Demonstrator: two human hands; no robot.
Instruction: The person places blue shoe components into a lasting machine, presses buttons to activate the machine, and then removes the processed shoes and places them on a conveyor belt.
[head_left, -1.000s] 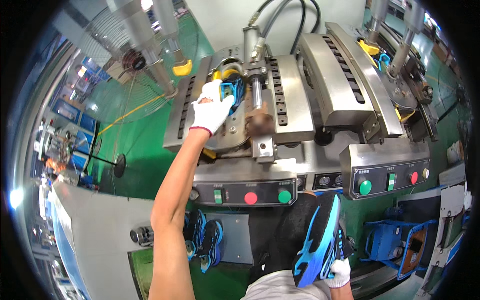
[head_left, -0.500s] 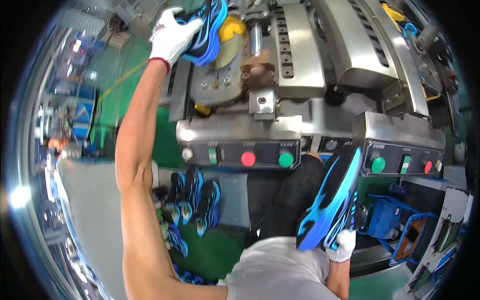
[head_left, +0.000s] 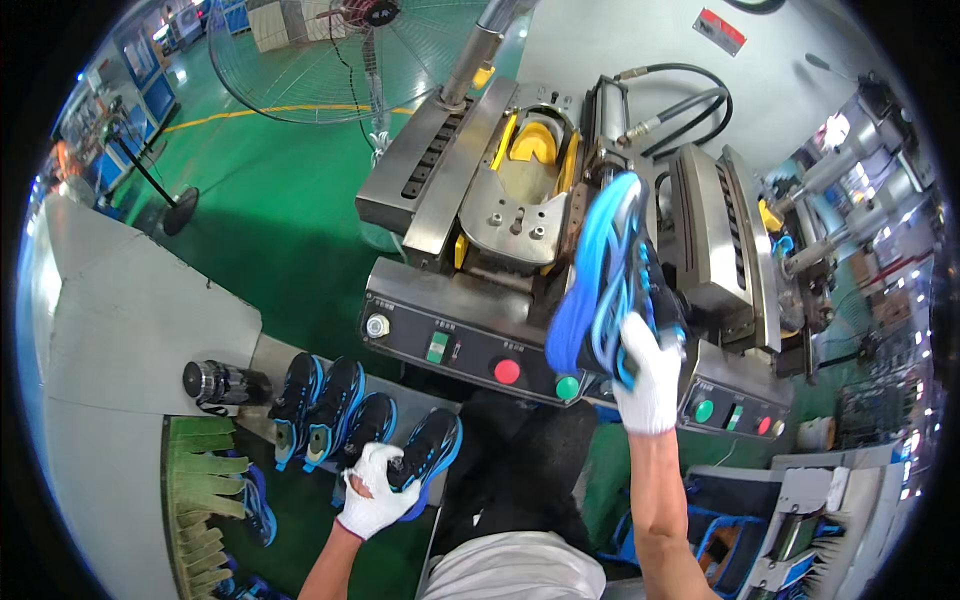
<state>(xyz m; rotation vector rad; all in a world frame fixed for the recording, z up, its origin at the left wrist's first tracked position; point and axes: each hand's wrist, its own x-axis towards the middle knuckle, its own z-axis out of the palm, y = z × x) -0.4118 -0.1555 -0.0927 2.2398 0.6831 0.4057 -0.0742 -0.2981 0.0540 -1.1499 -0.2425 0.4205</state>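
My right hand (head_left: 650,385), in a white knit glove, grips a black sneaker with a blue sole (head_left: 600,285). It is raised before the machine, sole side facing left. Lower left, my gloved left hand (head_left: 375,495) has its fingers at the heel opening of another black-and-blue sneaker (head_left: 432,445). That shoe is at the right end of a row of similar sneakers (head_left: 335,405) on a grey shelf. Just beyond my hands stands a metal pressing machine with an open shoe-shaped station (head_left: 510,205) holding a yellow pad (head_left: 533,143).
Control panels with a red button (head_left: 506,371) and green button (head_left: 567,388) line the machine front. A second station (head_left: 710,235) stands to the right. A dark bottle (head_left: 225,385) lies left of the shoe row. A large wire-guard fan (head_left: 370,60) stands behind, on green floor.
My left hand has come down from the machine station with its sneaker to the shoe row. My right hand has lifted its sneaker from the lower right to before the machine. The view has shifted.
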